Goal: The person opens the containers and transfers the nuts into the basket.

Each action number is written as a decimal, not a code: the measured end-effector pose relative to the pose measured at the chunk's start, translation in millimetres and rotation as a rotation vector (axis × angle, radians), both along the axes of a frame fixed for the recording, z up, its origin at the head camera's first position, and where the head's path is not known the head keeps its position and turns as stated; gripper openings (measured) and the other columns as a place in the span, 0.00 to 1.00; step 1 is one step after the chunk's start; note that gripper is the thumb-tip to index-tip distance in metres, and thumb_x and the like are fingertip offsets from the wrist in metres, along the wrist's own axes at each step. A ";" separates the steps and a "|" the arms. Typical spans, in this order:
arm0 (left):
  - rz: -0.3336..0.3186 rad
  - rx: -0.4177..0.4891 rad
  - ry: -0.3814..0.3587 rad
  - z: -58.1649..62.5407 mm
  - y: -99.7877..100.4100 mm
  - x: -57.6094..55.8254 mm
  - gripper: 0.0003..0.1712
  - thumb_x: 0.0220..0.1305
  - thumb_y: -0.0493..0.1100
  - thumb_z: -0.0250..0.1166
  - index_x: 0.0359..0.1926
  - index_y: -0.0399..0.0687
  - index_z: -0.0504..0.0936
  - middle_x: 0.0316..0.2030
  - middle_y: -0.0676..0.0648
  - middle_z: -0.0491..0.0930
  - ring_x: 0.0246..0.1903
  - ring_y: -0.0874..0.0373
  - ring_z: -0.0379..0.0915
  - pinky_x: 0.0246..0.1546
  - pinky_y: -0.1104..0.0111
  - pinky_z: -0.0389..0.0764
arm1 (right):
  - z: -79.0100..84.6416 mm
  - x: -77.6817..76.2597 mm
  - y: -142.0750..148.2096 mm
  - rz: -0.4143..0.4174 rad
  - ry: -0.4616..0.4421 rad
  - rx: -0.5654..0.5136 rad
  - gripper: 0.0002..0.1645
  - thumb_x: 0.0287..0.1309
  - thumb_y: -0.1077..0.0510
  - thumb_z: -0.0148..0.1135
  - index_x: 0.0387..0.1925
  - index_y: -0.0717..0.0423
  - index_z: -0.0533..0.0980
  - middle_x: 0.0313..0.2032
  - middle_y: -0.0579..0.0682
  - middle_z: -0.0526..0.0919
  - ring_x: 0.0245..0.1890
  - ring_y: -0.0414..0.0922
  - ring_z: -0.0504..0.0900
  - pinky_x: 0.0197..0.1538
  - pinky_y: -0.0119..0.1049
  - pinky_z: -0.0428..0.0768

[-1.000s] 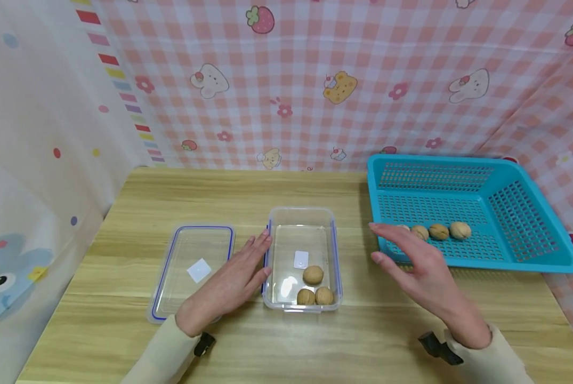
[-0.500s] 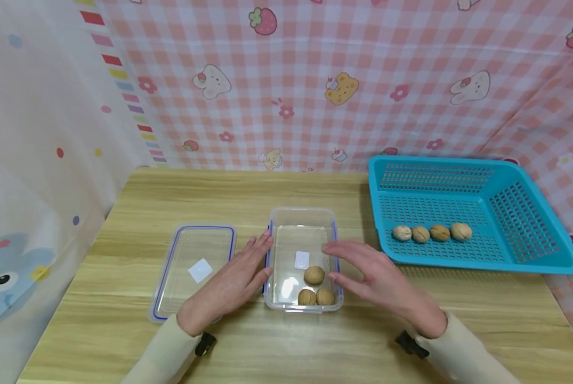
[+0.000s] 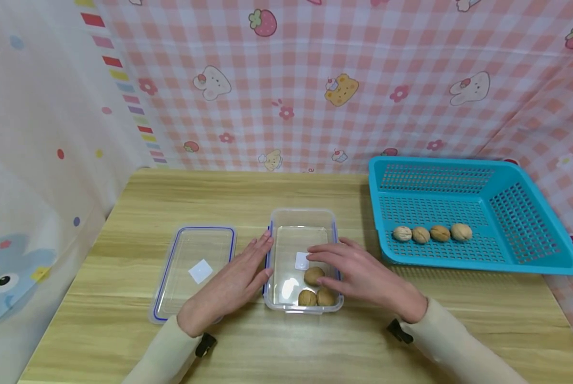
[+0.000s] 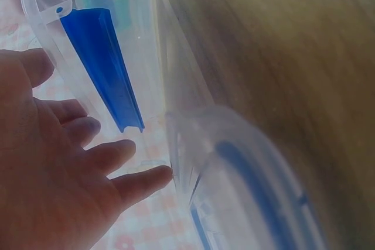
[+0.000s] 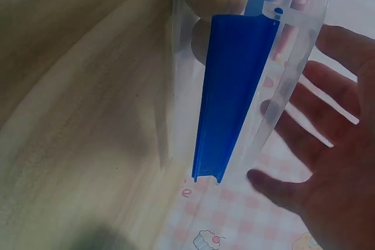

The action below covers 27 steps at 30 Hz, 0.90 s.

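A clear plastic food box [image 3: 301,214] with blue clips stands mid-table, holding three walnuts [image 3: 314,276] at its near end. Straight fingers of my left hand [image 3: 231,282] lie along the box's left side. My right hand [image 3: 363,269] reaches over the right rim, fingers apart and slightly bent, with thumb and fingertips above the walnuts; nothing is in its grasp. In the right wrist view the blue clip [image 5: 237,95] hangs down the box's side, the right hand's fingers [image 5: 334,89] just beyond it. A blue clip [image 4: 102,65] also shows beside the left hand's fingers.
The box's clear lid [image 3: 195,242], edged in blue, lies on the table left of the box, partly under the left forearm. A turquoise basket [image 3: 459,262] at the right holds several walnuts [image 3: 440,233] in a row. Checked cloth [image 3: 286,64] hangs behind the table.
My right hand has swung left from beside the basket to over the box's right rim. The left hand stays at the box, and the walnuts in box and basket keep their places.
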<state>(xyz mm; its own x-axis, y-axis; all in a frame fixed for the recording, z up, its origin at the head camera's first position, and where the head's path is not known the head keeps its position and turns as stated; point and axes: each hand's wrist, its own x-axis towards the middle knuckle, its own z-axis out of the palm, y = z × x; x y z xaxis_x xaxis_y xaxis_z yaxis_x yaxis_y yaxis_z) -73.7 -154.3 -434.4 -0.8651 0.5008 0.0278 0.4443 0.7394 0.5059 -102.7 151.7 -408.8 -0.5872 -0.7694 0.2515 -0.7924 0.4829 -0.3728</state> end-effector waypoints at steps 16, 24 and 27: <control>-0.011 0.009 0.009 -1.4 -0.7 -0.3 0.37 0.83 0.55 0.48 0.82 0.43 0.50 0.82 0.47 0.44 0.79 0.42 0.47 0.76 0.46 0.56 | -5.6 -5.4 -12.9 0.013 -0.106 0.176 0.25 0.62 0.52 0.74 0.59 0.55 0.82 0.59 0.51 0.84 0.59 0.49 0.83 0.60 0.55 0.80; -0.010 0.007 -0.001 -0.5 -0.2 -0.3 0.38 0.83 0.55 0.47 0.82 0.44 0.50 0.82 0.47 0.44 0.79 0.43 0.47 0.76 0.46 0.56 | -6.8 -4.5 -17.9 -0.005 -0.093 0.249 0.23 0.61 0.50 0.76 0.55 0.51 0.84 0.54 0.46 0.87 0.56 0.46 0.84 0.57 0.61 0.78; -0.010 0.007 -0.002 0.0 -0.2 -0.3 0.38 0.83 0.55 0.47 0.82 0.44 0.50 0.82 0.47 0.44 0.79 0.43 0.47 0.76 0.46 0.57 | -6.3 -4.5 -19.8 -0.010 -0.102 0.260 0.22 0.60 0.50 0.76 0.54 0.50 0.84 0.52 0.45 0.88 0.54 0.45 0.84 0.54 0.58 0.79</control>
